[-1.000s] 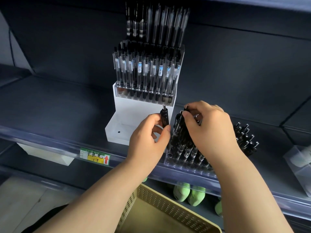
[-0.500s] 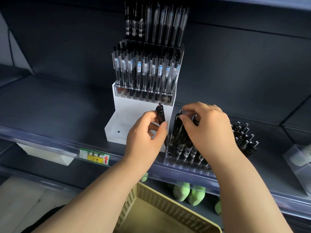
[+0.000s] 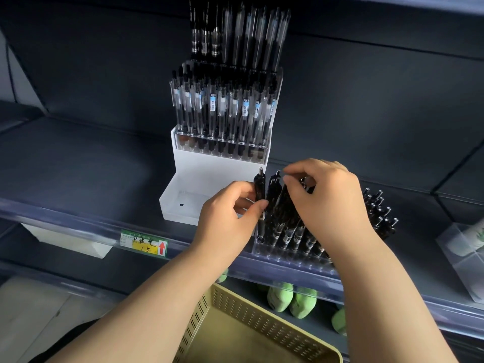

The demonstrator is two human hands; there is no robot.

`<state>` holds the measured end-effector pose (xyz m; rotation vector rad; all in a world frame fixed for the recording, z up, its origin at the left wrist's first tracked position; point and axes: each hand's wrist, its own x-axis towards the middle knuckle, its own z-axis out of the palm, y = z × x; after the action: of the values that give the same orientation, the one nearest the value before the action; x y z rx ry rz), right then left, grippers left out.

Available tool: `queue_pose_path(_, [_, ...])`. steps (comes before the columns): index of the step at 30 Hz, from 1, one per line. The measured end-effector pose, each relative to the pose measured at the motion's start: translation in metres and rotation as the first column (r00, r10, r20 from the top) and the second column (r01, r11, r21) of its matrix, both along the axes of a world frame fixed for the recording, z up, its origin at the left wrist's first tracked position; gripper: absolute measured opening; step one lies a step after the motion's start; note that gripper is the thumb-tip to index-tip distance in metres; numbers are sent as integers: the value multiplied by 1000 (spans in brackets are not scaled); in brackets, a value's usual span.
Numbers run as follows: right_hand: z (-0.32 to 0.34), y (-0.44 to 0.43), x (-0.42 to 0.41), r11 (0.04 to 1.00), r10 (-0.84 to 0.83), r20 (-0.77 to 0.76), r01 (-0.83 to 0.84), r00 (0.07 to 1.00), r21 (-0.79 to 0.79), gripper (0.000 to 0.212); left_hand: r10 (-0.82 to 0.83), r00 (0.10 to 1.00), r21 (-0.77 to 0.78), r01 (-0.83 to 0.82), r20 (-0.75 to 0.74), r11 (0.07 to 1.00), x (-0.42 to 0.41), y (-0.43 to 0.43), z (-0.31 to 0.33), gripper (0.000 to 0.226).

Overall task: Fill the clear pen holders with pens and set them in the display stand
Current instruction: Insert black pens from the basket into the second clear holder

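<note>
left hand (image 3: 230, 213) fingers pinch black pen (image 3: 259, 188) | right hand (image 3: 327, 197) fingers pinch pens (image 3: 278, 205) in clear holder (image 3: 288, 254)

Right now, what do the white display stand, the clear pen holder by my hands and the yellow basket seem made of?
Display stand: probably white plastic or acrylic, matte, with smooth flat panels. Pen holder: clear glossy plastic; pens show through it. Basket: likely molded plastic, dull yellow, with regular slots.
</note>
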<state>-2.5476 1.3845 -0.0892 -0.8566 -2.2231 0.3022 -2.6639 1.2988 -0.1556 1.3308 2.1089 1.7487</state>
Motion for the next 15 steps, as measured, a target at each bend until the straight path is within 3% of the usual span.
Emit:
queue_pose_path(10, [-3, -1, -2, 1000, -1, 21, 2, 1000, -7, 13, -82, 971, -243, 26, -225, 970, 2, 4, -9, 20])
queue_pose_path(15, [-4, -4, 0, 1000, 17, 33, -17, 999, -1, 15, -97, 969, -276, 32, -225, 961, 1, 2, -5, 20])
